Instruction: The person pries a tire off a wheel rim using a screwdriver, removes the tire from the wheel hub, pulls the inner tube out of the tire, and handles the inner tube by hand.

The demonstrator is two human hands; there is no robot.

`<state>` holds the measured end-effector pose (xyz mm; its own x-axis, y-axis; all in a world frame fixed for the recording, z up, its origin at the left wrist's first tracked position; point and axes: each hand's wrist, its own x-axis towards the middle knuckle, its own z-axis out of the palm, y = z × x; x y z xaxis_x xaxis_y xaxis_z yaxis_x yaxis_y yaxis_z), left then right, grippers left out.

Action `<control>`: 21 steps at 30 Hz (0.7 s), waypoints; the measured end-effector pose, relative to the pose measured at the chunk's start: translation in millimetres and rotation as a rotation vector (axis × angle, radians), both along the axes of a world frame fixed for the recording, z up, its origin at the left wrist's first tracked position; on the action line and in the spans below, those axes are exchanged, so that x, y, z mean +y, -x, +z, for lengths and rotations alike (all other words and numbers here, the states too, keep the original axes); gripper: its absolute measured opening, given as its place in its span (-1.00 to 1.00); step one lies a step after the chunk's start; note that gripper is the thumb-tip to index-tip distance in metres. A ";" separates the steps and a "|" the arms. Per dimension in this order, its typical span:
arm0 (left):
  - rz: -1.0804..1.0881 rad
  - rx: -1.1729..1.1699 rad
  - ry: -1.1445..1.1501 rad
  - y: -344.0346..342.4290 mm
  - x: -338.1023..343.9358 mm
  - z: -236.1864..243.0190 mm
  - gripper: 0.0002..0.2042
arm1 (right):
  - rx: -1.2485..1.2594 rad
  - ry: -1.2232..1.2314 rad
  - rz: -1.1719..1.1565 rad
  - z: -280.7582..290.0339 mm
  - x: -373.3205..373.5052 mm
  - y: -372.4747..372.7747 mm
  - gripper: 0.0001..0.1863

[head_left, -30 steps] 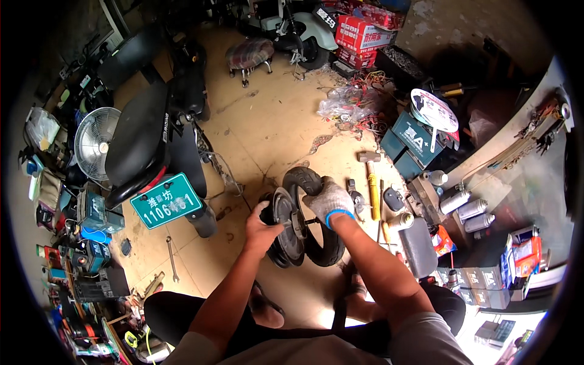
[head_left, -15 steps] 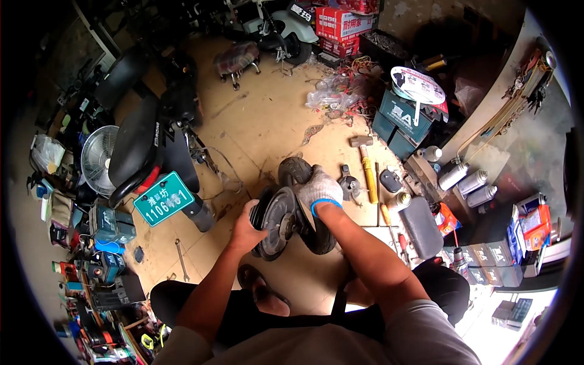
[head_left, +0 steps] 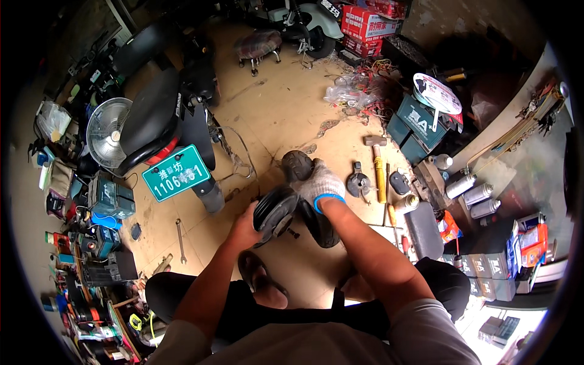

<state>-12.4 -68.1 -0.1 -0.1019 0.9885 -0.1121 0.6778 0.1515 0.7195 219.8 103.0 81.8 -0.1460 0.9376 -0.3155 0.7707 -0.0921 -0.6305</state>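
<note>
My bare left hand (head_left: 245,225) is closed on the outer edge of a black wheel hub (head_left: 275,210), whose face is turned partly away. A short axle end shows below it. My right hand (head_left: 323,184), in a white knit glove with a blue cuff, grips a small black tire (head_left: 322,230). The tire's treaded far part (head_left: 297,165) sticks out beyond the glove. Hub and tire overlap between my hands above the floor; whether they are joined is hidden. A sandalled foot (head_left: 258,277) is below my left forearm.
Right of my hands lie a yellow-handled hammer (head_left: 378,167), a black round part (head_left: 358,182) and a dark seat pad (head_left: 424,230). A wrench (head_left: 181,242) lies at left. An electric scooter (head_left: 152,115) with a green plate and a fan (head_left: 109,134) stand beyond. Spray cans (head_left: 474,193) line the right.
The hub has tilted, so its flat face shows less and its axle end now shows. My left hand has turned with it. The whole view has shifted slightly.
</note>
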 end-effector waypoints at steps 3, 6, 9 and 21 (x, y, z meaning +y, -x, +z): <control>0.030 0.044 0.055 -0.2 6.2 0.1 -0.13 | 0.197 0.283 0.252 -7.6 14.2 -5.9 0.09; 0.074 0.118 0.046 -21.3 35.0 -5.0 -0.16 | 0.225 0.238 0.203 -35.7 -4.7 4.9 0.09; 0.174 0.336 0.134 -34.1 45.4 0.0 -0.32 | 0.332 0.179 0.163 -26.1 -40.7 35.6 0.00; 0.442 -0.050 -0.526 50.1 -23.2 -76.2 -0.23 | 0.639 0.119 -0.393 -20.3 30.4 -27.3 -0.52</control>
<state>-62.5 -91.4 -76.3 -0.5150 0.7795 0.3566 0.5971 0.0278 0.8017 247.1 133.3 61.5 0.0033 0.9235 -0.3835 0.1553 -0.3793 -0.9121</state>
